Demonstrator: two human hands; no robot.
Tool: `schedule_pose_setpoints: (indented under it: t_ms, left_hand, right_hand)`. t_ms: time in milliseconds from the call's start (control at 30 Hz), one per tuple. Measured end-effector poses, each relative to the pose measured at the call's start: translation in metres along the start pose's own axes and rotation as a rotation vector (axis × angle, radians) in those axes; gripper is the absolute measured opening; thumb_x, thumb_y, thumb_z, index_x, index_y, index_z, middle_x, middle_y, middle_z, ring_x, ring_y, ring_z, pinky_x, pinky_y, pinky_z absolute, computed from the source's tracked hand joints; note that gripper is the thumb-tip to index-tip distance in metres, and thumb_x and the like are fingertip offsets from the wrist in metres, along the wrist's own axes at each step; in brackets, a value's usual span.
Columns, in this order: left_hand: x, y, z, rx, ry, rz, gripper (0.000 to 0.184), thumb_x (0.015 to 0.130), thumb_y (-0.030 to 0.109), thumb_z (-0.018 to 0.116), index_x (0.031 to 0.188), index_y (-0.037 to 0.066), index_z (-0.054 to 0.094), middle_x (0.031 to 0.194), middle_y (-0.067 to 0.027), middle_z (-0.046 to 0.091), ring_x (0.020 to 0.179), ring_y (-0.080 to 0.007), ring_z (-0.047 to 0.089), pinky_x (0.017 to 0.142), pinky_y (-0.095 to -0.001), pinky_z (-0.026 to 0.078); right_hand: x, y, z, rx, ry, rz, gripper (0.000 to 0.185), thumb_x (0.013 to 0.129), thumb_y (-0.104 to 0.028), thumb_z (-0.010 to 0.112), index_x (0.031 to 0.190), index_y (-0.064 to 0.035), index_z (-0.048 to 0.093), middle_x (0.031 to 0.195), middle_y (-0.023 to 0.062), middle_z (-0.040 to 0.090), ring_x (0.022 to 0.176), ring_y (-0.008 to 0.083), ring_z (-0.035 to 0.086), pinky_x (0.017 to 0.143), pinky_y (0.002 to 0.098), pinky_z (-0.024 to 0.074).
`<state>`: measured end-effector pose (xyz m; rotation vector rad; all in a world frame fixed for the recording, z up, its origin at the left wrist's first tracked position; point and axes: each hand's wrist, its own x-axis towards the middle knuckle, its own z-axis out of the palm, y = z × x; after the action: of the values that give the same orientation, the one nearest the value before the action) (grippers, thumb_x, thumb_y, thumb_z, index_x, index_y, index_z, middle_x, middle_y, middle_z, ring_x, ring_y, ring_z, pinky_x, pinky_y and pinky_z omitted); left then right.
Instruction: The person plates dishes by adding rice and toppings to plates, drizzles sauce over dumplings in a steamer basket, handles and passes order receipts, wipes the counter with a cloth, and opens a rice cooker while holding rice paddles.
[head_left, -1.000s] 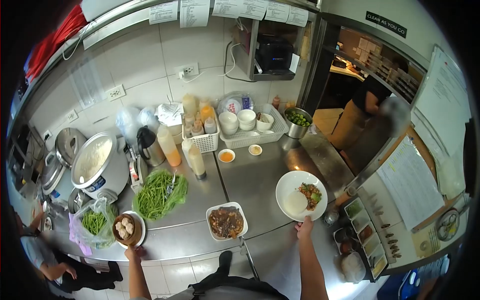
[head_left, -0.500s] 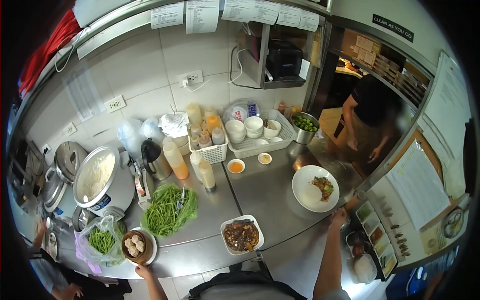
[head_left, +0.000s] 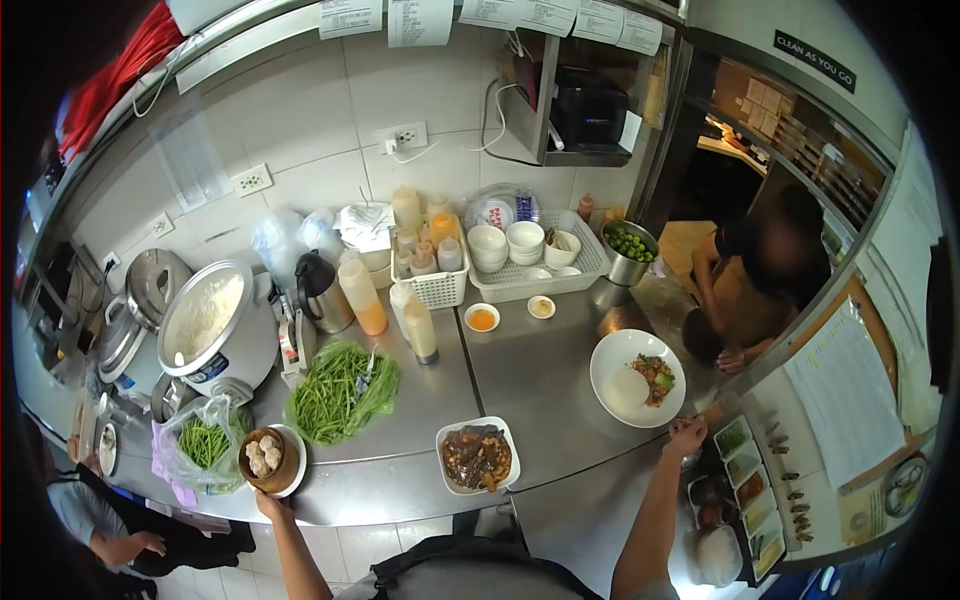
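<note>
My left hand (head_left: 272,508) is closed at the near rim of a small white plate (head_left: 297,476), which carries a round bamboo steamer (head_left: 283,474) of dumplings (head_left: 263,453). My right hand (head_left: 687,434) is closed at the counter, just below a large white bowl (head_left: 607,388); what it holds, if anything, is hidden. In that bowl lie a mound of rice (head_left: 628,390) and a chopped, saucy topping (head_left: 655,380). Between my hands stands a square white dish (head_left: 440,463) of dark braised meat in sauce (head_left: 478,455).
Bags of green beans (head_left: 341,393), a rice cooker (head_left: 235,345) and squeeze bottles (head_left: 419,330) line the left. White baskets (head_left: 560,287), small sauce dishes (head_left: 482,318) and a pot of green citrus (head_left: 628,268) stand behind. Condiment trays (head_left: 748,470) flank my right arm. People are at left and beyond the pass.
My left hand has shifted left and up along the plate, and the steamer sits slightly higher in view. The person beyond the pass has leaned down toward the counter.
</note>
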<state>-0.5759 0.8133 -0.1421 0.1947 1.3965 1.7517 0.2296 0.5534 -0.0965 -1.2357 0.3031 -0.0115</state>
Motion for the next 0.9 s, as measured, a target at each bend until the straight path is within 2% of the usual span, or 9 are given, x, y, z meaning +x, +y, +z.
schedule_pose_setpoints:
  t_ms: [367, 467, 500, 533, 600, 633, 700, 800, 900]
  left_hand:
    - [-0.052, 0.042, -0.008, 0.153, -0.251, 0.131, 0.048, 0.094, 0.037, 0.045, 0.127, 0.002, 0.046, 0.122, -0.0149, 0.053, 0.109, -0.0259, 0.056, 0.089, -0.0382, 0.049]
    - [-0.057, 0.062, 0.006, 0.292, -0.329, 0.197, 0.047, 0.093, 0.037, 0.046, 0.125, 0.002, 0.048, 0.121, -0.015, 0.053, 0.107, -0.0252, 0.056, 0.087, -0.0362, 0.048]
    - [-0.054, 0.062, 0.01, 0.326, -0.348, 0.241, 0.048, 0.093, 0.036, 0.047, 0.125, 0.001, 0.048, 0.121, -0.0154, 0.053, 0.107, -0.0254, 0.056, 0.086, -0.0366, 0.048]
    - [-0.063, 0.066, 0.028, 0.269, -0.412, 0.199, 0.048, 0.093, 0.035, 0.048, 0.124, -0.001, 0.048, 0.122, -0.0161, 0.053, 0.108, -0.0259, 0.055, 0.087, -0.0376, 0.048]
    - [-0.106, 0.074, 0.069, 0.264, -0.461, 0.139, 0.051, 0.094, 0.031, 0.048, 0.132, -0.001, 0.043, 0.129, -0.0151, 0.049, 0.116, -0.0271, 0.052, 0.096, -0.04, 0.046]
    - [-0.08, 0.063, 0.069, 0.544, -0.582, 0.384, 0.051, 0.094, 0.031, 0.048, 0.132, -0.002, 0.042, 0.129, -0.0154, 0.049, 0.116, -0.027, 0.052, 0.096, -0.0399, 0.045]
    - [-0.062, 0.049, 0.078, 0.821, -0.707, 0.549, 0.05, 0.095, 0.03, 0.046, 0.133, -0.002, 0.041, 0.131, -0.0155, 0.047, 0.117, -0.0267, 0.051, 0.097, -0.0395, 0.045]
    - [-0.093, 0.027, 0.143, 0.387, -0.873, 0.102, 0.047, 0.097, 0.026, 0.041, 0.134, -0.002, 0.039, 0.134, -0.0146, 0.045, 0.12, -0.0254, 0.049, 0.1, -0.0386, 0.042]
    - [-0.137, -0.002, 0.208, 0.373, -1.027, -0.015, 0.045, 0.098, 0.022, 0.04, 0.137, -0.001, 0.036, 0.137, -0.0132, 0.043, 0.122, -0.0245, 0.047, 0.101, -0.0376, 0.04]
  right_hand:
    - [0.009, 0.01, -0.002, -0.041, -0.08, -0.009, 0.042, 0.093, -0.032, 0.056, 0.128, -0.0129, 0.042, 0.115, 0.0082, 0.056, 0.105, 0.0378, 0.055, 0.085, 0.0462, 0.0488]
    - [0.092, 0.083, -0.04, 0.706, -0.392, 0.128, 0.04, 0.095, -0.031, 0.049, 0.128, -0.0097, 0.047, 0.116, 0.0121, 0.059, 0.095, 0.0343, 0.059, 0.077, 0.0453, 0.0522]
    - [0.074, 0.084, -0.022, 0.122, -0.153, -0.209, 0.042, 0.094, -0.03, 0.041, 0.126, -0.004, 0.051, 0.117, 0.0193, 0.059, 0.088, 0.0342, 0.062, 0.069, 0.0462, 0.0539]
    - [0.099, 0.094, -0.028, 0.508, -0.256, -0.032, 0.052, 0.096, -0.035, 0.022, 0.136, -0.0038, 0.037, 0.115, 0.0206, 0.052, 0.106, 0.0401, 0.047, 0.096, 0.0607, 0.0284]
    - [0.093, 0.103, -0.03, 0.715, -0.403, -0.24, 0.039, 0.096, -0.024, 0.044, 0.125, 0.0013, 0.051, 0.102, 0.0152, 0.061, 0.084, 0.0321, 0.062, 0.073, 0.0467, 0.0542]
    - [0.041, 0.05, -0.001, 0.404, -0.041, -0.201, 0.031, 0.091, -0.018, 0.059, 0.114, 0.0021, 0.059, 0.091, 0.0109, 0.063, 0.07, 0.0234, 0.064, 0.06, 0.0325, 0.0574]
    - [0.003, 0.016, 0.018, 0.12, 0.059, -0.256, 0.034, 0.091, -0.026, 0.061, 0.11, 0.0019, 0.062, 0.092, 0.0107, 0.063, 0.072, 0.0203, 0.064, 0.064, 0.0322, 0.0583]
    - [-0.002, 0.008, 0.012, 0.087, 0.065, -0.225, 0.034, 0.092, -0.027, 0.059, 0.109, 0.0019, 0.062, 0.093, 0.01, 0.064, 0.072, 0.0195, 0.064, 0.066, 0.0329, 0.0584]
    - [-0.015, -0.012, 0.008, 0.178, -0.026, -0.138, 0.031, 0.092, -0.027, 0.059, 0.107, 0.0009, 0.061, 0.09, 0.0071, 0.064, 0.072, 0.0159, 0.063, 0.064, 0.029, 0.0553]
